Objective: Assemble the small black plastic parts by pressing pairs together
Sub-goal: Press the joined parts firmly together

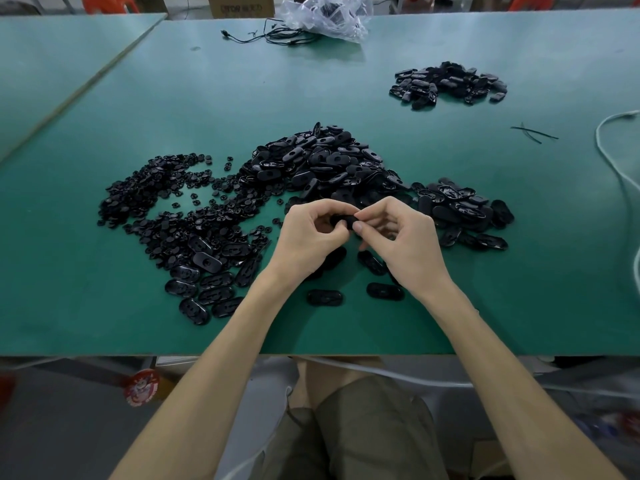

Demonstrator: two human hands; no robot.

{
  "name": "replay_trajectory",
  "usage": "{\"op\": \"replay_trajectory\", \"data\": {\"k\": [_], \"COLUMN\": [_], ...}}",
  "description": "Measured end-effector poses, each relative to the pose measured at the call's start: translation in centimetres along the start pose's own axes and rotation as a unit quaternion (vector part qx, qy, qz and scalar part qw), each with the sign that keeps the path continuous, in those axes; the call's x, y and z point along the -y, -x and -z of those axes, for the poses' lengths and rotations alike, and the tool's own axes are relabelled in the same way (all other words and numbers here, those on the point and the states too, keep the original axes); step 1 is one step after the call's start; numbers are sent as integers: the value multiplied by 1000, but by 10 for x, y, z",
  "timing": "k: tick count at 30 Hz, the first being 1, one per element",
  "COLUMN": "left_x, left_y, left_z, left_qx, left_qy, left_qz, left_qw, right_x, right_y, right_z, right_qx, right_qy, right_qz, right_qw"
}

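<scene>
Broadly, the green table [242,84] serves as an open bench, with the stock sorted by kind so each hand can reach what it needs. The big heap of oval shells [322,161] sits straight ahead of the person, just beyond the hands. The spread of small round pieces [156,206] lies to its left, touching its edge, and is likely the mating half of each pair. A lesser cluster of ovals [460,209] lies to the right. A separate pile [450,83] rests well apart at the far right; it looks like the place for finished pairs, set away from raw stock, though that is a judgement. A few flat ovals [204,289] lie near the front edge at left.

Both hands meet above the table, in front of the heap. The left hand [308,237] has its fingers curled round a black part [343,220], bracing it. The right hand [401,237] pinches the same part's end between thumb and forefinger, seemingly pressing a piece home. Whether a round piece already sits inside cannot be told, because the fingers hide it.
</scene>
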State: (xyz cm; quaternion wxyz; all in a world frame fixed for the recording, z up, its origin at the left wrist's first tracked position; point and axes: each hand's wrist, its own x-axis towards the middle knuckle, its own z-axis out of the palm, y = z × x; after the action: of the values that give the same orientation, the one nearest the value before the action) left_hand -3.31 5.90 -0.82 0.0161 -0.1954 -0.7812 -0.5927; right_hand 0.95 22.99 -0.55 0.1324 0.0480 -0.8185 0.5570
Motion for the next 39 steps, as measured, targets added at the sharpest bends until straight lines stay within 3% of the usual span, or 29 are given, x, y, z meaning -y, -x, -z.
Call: {"op": "replay_trajectory", "data": {"k": [3, 8, 22, 27, 31, 36, 39], "left_x": [1, 0, -2, -4, -15, -42, -60], "left_y": [0, -1, -1, -3, -11, -33, -45], "left_z": [1, 7, 3, 4, 6, -12, -32], "left_qx": [3, 1, 4, -62, -97, -22, 0], "left_qy": [-5, 81, 61, 81, 35, -72, -73], "left_qz": [3, 20, 21, 22, 7, -7, -20], "left_qw": [1000, 996, 998, 995, 995, 997, 997], "right_x": [-1, -1, -5, -5, -7, -9, -9], "right_y": [0, -3, -4, -5, -4, -7, -5], "right_z": [0, 2, 2, -1, -4, -5, -5], "right_qx": [-3, -34, -35, -12, 47, 64, 55], "right_qy": [-3, -34, -26, -3, 68, 76, 83], "right_qz": [-2, -7, -8, -12, 16, 22, 9], "right_qw": [1000, 999, 999, 1000, 996, 995, 995]}}
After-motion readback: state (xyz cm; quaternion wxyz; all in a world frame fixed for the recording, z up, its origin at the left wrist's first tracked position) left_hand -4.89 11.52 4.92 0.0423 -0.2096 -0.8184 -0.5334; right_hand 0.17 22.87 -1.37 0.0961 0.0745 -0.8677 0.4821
